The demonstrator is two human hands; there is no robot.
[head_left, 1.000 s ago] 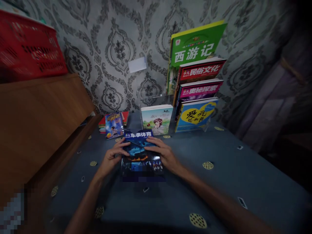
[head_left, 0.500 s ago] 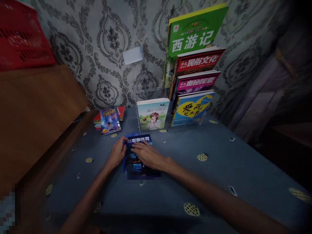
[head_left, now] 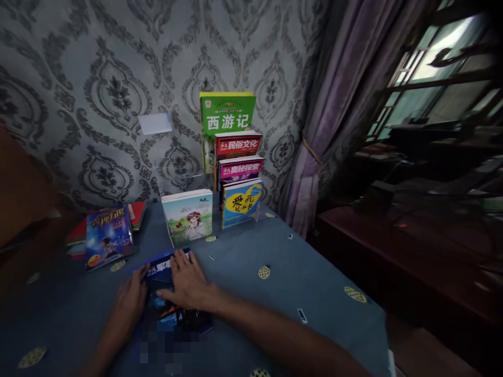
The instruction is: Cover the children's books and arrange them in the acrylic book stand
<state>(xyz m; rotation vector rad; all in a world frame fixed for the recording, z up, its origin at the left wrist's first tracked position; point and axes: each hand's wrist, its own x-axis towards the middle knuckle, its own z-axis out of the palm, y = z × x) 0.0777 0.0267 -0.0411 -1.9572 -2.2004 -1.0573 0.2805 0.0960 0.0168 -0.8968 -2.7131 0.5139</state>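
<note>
A dark blue book [head_left: 161, 306] with white Chinese lettering on its cover lies flat on the cloth-covered table. A brighter blue edge shows around it, but I cannot tell if this is a second book. My right hand [head_left: 188, 280] rests palm down on the cover, thumb and fingers spread. At the book's left edge is my left hand [head_left: 133, 293], its fingers curled over the border and partly blurred. Behind the hands, a pale green book [head_left: 188, 217] with a drawn figure leans upright in a clear stand [head_left: 184, 180].
Tiered books stand right of the stand: a green one [head_left: 228, 112], a red one [head_left: 238, 145], a magenta one [head_left: 240, 168] and a blue-yellow one [head_left: 241, 203]. At left, a purple-blue book [head_left: 110, 235] lies over red ones [head_left: 137, 212]. A curtain [head_left: 314, 146] hangs right.
My view has swung right, so the books and hands appear further left and a window area shows. My right hand has moved up on the cover, over the title; my left stays at the edge.
</note>
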